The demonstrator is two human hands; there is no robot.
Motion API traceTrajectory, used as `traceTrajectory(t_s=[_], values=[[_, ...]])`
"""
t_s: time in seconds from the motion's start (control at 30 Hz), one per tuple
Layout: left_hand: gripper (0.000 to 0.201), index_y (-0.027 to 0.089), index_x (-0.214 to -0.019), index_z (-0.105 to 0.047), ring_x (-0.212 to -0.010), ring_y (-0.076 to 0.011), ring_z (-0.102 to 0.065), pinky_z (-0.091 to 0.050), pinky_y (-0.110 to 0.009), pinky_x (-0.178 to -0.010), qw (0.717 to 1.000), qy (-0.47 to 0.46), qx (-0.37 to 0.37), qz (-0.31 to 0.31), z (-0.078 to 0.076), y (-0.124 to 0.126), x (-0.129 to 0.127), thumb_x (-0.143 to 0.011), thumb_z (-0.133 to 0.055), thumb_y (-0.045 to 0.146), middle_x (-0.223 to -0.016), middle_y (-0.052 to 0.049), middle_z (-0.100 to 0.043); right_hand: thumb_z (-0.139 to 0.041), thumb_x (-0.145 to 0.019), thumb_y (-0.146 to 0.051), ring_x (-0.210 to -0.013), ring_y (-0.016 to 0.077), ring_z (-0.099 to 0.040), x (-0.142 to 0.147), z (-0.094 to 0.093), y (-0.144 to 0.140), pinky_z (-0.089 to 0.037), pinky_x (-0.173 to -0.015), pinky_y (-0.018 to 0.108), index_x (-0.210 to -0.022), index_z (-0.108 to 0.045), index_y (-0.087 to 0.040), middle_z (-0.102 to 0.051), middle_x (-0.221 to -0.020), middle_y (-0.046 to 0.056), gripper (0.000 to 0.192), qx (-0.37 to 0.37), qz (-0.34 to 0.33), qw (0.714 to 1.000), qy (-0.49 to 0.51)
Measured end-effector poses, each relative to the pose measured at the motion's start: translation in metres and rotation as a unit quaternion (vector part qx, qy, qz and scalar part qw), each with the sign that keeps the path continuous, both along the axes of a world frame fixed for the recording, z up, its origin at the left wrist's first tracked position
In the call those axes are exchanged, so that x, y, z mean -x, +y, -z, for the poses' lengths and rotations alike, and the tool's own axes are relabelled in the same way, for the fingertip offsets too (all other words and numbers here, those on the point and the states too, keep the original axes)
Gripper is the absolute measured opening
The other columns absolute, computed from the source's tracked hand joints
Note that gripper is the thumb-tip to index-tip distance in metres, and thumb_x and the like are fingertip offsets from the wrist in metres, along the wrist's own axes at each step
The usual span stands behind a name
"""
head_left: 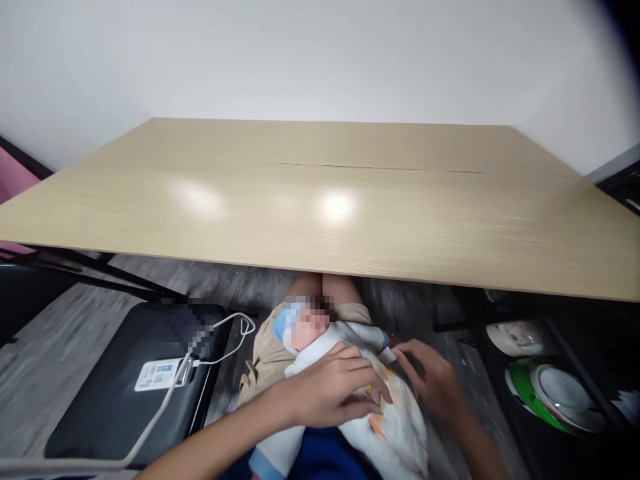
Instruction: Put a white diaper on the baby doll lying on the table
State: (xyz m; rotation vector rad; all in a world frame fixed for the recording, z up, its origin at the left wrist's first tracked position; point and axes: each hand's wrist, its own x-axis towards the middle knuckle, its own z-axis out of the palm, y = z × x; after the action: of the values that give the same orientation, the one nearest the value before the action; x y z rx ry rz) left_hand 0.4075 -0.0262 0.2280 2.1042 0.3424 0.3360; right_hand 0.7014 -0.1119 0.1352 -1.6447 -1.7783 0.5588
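White with blue cuffs (384, 340), the small figure (363, 433) lies across my lap (265, 357), at the lower middle of the frame, below the near edge of the table (320, 240). My left hand (340, 387) lies over its middle, fingers loosely bent — whether they pinch the printed wrap (407, 420), I cannot tell. My right hand (425, 367) is at the end of the right-pointing sleeve (355, 333), thumb and forefinger near together; I cannot tell if they grip. I judge it light, soft outside and apt to slide within its loose cloth — best supported under both ends, not by a sleeve. Its long axis slants: the blue-and-white cap (284, 327) towards the upper left, the wrapped end towards the lower right.
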Motion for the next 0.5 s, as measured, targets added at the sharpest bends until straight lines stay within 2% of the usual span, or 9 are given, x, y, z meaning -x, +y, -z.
traceTrajectory(t_s=[0.07,0.13,0.2,0.27,0.33,0.4,0.47,0.5], values=[[0.024,0.024,-0.116,-0.076,-0.104,-0.0209,-0.075,-0.055,-0.038,-0.105,0.995,-0.018,0.083,0.050,-0.010,0.006,0.010,-0.107,-0.073,0.047,-0.111,-0.007,-0.086,-0.058,-0.114,-0.049,-0.095,0.0321,-0.081,-0.003,0.001,0.007,-0.063,-0.088,0.048,-0.105,-0.078,-0.027,-0.085,-0.100,0.009,0.032,0.017,0.038,0.999,0.022],[0.039,0.025,-0.122,-0.075,-0.088,-0.0196,-0.077,-0.061,-0.035,-0.095,0.971,-0.014,0.195,0.134,-0.019,0.012,0.019,-0.099,-0.082,0.055,-0.098,-0.005,-0.086,-0.058,-0.114,-0.052,-0.106,0.0328,-0.081,0.003,-0.009,0.013,-0.064,-0.097,0.049,-0.115,-0.080,-0.026,-0.085,-0.113,0.011,0.034,0.037,0.035,0.998,0.046],[0.055,0.025,-0.132,-0.072,-0.075,-0.0190,-0.074,-0.063,-0.032,-0.079,0.938,0.011,0.277,0.210,-0.028,0.019,0.021,-0.093,-0.087,0.061,-0.085,-0.002,-0.082,-0.057,-0.115,-0.049,-0.126,0.0325,-0.076,0.018,-0.026,0.015,-0.060,-0.112,0.050,-0.136,-0.078,-0.027,-0.082,-0.135,0.013,0.037,0.066,-0.026,0.995,0.074],[0.052,0.024,-0.133,-0.071,-0.070,-0.0176,-0.072,-0.060,-0.030,-0.070,0.925,0.019,0.295,0.236,-0.034,0.026,0.010,-0.097,-0.083,0.060,-0.078,0.000,-0.078,-0.061,-0.114,-0.046,-0.139,0.0321,-0.071,0.033,-0.045,0.012,-0.057,-0.119,0.050,-0.152,-0.072,-0.029,-0.075,-0.151,0.014,0.044,0.097,-0.125,0.982,0.100],[0.043,0.023,-0.128,-0.072,-0.075,-0.0165,-0.073,-0.057,-0.029,-0.070,0.950,0.003,0.259,0.172,-0.033,0.032,-0.015,-0.103,-0.075,0.057,-0.084,-0.001,-0.079,-0.065,-0.111,-0.045,-0.138,0.0325,-0.071,0.041,-0.060,0.002,-0.060,-0.116,0.047,-0.149,-0.075,-0.030,-0.076,-0.148,0.014,0.042,0.118,-0.185,0.970,0.102],[0.041,0.021,-0.128,-0.071,-0.090,-0.0189,-0.075,-0.058,-0.031,-0.078,0.984,0.007,0.168,0.062,-0.023,0.035,-0.051,-0.106,-0.071,0.056,-0.100,-0.006,-0.082,-0.064,-0.111,-0.046,-0.125,0.0331,-0.076,0.035,-0.070,-0.014,-0.064,-0.106,0.045,-0.128,-0.084,-0.031,-0.082,-0.129,0.012,0.031,0.128,-0.175,0.972,0.088],[0.044,0.020,-0.132,-0.071,-0.112,-0.0276,-0.075,-0.059,-0.041,-0.093,0.997,0.078,0.027,0.013,-0.001,0.031,-0.096,-0.104,-0.072,0.054,-0.118,-0.013,-0.082,-0.057,-0.113,-0.050,-0.105,0.0324,-0.079,0.017,-0.074,-0.034,-0.065,-0.095,0.043,-0.103,-0.086,-0.031,-0.084,-0.104,0.010,0.036,0.156,-0.141,0.975,0.076],[0.047,0.018,-0.130,-0.073,-0.121,-0.0334,-0.073,-0.058,-0.048,-0.099,0.991,0.126,-0.043,0.025,0.014,0.027,-0.121,-0.101,-0.075,0.055,-0.123,-0.017,-0.081,-0.054,-0.113,-0.053,-0.094,0.0314,-0.079,0.006,-0.075,-0.045,-0.064,-0.089,0.042,-0.093,-0.085,-0.032,-0.083,-0.093,0.009,0.043,0.188,-0.135,0.970,0.078]])
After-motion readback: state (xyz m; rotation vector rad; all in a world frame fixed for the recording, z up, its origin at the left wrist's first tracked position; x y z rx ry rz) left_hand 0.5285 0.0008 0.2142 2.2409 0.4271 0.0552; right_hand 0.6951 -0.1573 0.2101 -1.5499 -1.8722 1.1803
